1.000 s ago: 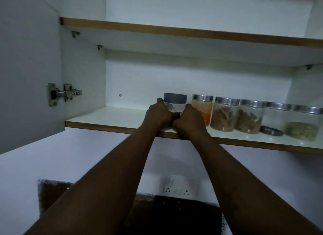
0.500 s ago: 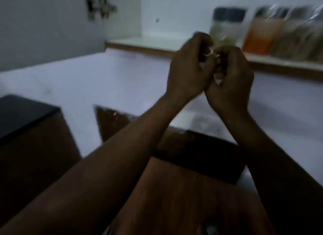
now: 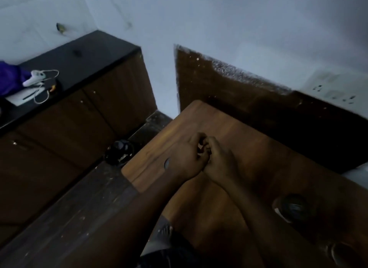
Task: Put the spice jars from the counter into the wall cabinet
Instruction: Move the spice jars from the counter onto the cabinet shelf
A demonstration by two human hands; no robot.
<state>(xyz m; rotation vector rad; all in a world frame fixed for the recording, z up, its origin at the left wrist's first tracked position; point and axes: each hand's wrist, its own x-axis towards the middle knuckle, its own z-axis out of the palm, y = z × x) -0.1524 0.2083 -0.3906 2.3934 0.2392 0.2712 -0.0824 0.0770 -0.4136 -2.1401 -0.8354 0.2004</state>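
Note:
My left hand [image 3: 190,155] and my right hand [image 3: 220,161] hover close together over the wooden counter [image 3: 249,158], fingers curled and fingertips touching each other. Whether they pinch anything small is too dark to tell. Two dark-lidded jars stand on the counter at the right: one [image 3: 294,208] near the right edge, another [image 3: 342,253] at the bottom right corner, partly cut off. The wall cabinet and its shelf of jars are out of view.
A black-topped side cabinet [image 3: 79,54] runs along the left, carrying a white cable and charger [image 3: 37,80] and purple cloth [image 3: 10,78]. A dark round object [image 3: 119,151] sits on the floor between counter and cabinet. A wall socket [image 3: 334,88] is at the right.
My view has swung down from the cabinet shelf to the counter. Both hands came away from the grey-lidded jar on the shelf and dropped down, still held together.

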